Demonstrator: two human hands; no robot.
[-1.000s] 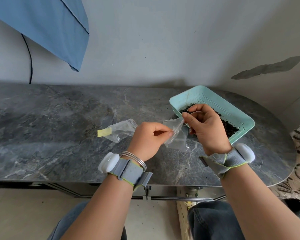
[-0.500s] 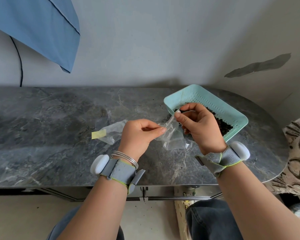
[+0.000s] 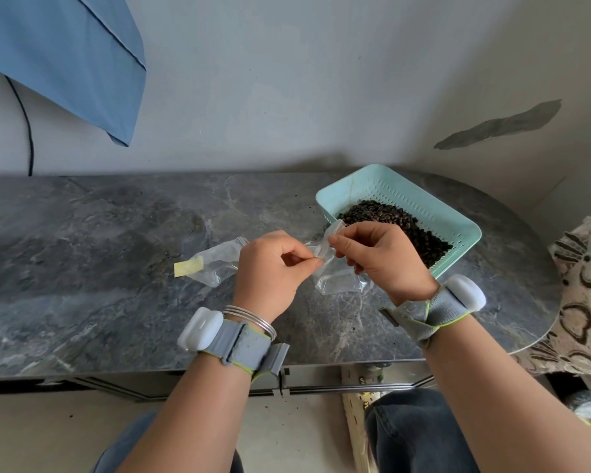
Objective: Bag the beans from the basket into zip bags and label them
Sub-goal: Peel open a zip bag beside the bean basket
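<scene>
Between my two hands hangs an empty zip bag (image 3: 338, 281), its mouth strip pinched from both sides. My left hand (image 3: 273, 268) nips one lip between thumb and forefinger, and my right hand (image 3: 379, 257) nips the other, with the rest of my fingers curled in. I judge I hold it this way to peel the lips apart and open the seal before any beans go in. The body of the bag dangles below my fingertips, close over the table (image 3: 82, 268).

Just beyond my right knuckles sits the basket (image 3: 458, 220), near enough that an opened bag can go straight to the beans (image 3: 406, 227) heaped inside. Left of my left hand a second bag (image 3: 219, 264) lies flat on the stone, with a yellow label (image 3: 188, 268) at the end farthest from my fingers.

Much of this is hard to read. The film is clear and crumpled and my fingertips cover the strip, so I cannot tell whether the seal has parted. Nor can I tell whether the bag's bottom touches the stone. My left hand hides the near end of the second bag, and my right hand hides the basket's near corner. Any writing on the label is too small to make out.
</scene>
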